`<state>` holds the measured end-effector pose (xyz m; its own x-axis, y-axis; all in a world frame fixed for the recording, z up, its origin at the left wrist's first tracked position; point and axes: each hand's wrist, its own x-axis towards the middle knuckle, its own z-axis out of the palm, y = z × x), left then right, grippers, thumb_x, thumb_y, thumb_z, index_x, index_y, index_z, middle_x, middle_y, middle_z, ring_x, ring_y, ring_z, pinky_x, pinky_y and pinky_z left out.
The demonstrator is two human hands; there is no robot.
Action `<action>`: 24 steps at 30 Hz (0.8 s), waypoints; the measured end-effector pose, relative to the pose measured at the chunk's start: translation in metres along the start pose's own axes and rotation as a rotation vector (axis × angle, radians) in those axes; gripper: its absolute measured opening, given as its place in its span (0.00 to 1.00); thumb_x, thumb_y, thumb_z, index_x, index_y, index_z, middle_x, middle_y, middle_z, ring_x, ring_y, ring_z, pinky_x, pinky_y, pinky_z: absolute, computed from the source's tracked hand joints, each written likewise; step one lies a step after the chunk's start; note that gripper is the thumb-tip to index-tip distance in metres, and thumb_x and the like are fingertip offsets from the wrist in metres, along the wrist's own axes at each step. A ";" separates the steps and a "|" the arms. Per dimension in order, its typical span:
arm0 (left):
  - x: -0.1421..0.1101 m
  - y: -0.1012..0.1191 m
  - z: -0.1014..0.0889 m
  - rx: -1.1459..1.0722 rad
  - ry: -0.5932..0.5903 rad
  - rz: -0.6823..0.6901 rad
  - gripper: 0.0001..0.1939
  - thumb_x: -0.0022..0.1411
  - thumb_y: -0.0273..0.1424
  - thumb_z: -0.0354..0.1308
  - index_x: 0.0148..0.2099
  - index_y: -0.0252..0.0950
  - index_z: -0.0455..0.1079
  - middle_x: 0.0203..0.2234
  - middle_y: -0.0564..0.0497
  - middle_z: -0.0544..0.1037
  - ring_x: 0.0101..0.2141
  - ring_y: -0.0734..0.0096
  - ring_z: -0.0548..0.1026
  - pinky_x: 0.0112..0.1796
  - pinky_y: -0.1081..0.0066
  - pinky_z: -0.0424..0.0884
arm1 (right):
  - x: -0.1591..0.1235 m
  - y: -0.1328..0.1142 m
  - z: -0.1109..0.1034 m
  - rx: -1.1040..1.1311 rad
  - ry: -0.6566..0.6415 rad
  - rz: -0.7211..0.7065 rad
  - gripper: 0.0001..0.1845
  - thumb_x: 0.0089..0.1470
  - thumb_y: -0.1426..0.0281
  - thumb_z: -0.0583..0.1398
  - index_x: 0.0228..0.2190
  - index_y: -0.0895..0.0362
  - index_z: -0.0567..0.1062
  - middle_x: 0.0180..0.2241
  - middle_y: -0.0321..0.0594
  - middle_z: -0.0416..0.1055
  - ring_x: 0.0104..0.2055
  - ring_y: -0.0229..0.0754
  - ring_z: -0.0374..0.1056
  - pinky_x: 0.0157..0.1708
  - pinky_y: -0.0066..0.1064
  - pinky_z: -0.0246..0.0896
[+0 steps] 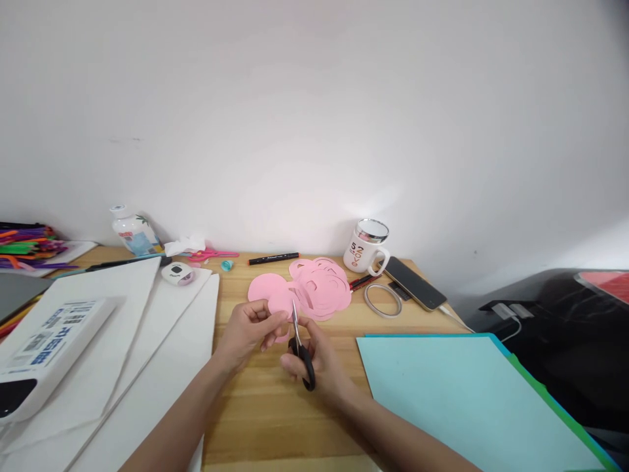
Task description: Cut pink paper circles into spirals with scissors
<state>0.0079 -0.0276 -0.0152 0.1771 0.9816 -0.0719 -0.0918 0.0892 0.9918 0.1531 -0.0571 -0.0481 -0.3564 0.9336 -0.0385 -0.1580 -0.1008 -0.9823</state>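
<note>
I've got the left hand (253, 331) pinching pink paper (280, 304) between thumb and fingers, right hand (319, 364) gripping black-handled scissors (308, 369), blades at the paper's right edge. I see pink cutouts (324, 288) just beyond both hands, mug (361, 254) past the right one, light-blue sheet (457, 393) to its right.

The left hand (249, 330) pinches 1 pink paper piece (279, 303); the right hand (320, 357) holds black-handled metal scissors (307, 368), with blades at the paper's edge. Beyond, flat pink paper cut-outs (327, 288) lie near 1 white silver-rimmed mug (360, 257).
</note>
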 end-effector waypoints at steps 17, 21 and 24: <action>-0.001 -0.005 0.001 -0.001 -0.043 0.024 0.15 0.52 0.34 0.62 0.21 0.32 0.63 0.13 0.57 0.69 0.11 0.85 0.61 0.12 0.82 0.54 | 0.002 -0.002 -0.003 0.074 0.011 -0.043 0.33 0.35 0.60 0.68 0.41 0.53 0.59 0.20 0.27 0.61 0.18 0.32 0.54 0.18 0.23 0.50; 0.000 -0.005 0.000 -0.013 -0.031 0.029 0.15 0.52 0.34 0.62 0.21 0.33 0.62 0.13 0.58 0.69 0.11 0.85 0.61 0.12 0.83 0.54 | 0.002 -0.002 -0.004 0.060 0.019 -0.026 0.31 0.37 0.60 0.67 0.40 0.52 0.59 0.18 0.24 0.59 0.16 0.31 0.54 0.16 0.22 0.50; 0.000 -0.003 0.000 -0.019 -0.023 0.026 0.16 0.51 0.34 0.63 0.20 0.33 0.62 0.13 0.58 0.69 0.11 0.85 0.61 0.12 0.83 0.55 | 0.001 -0.003 -0.004 0.034 0.016 -0.010 0.31 0.38 0.60 0.66 0.41 0.53 0.58 0.17 0.23 0.59 0.15 0.31 0.55 0.16 0.22 0.50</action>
<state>0.0084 -0.0274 -0.0181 0.1973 0.9794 -0.0438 -0.1151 0.0675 0.9911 0.1573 -0.0542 -0.0460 -0.3401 0.9398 -0.0318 -0.1931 -0.1029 -0.9758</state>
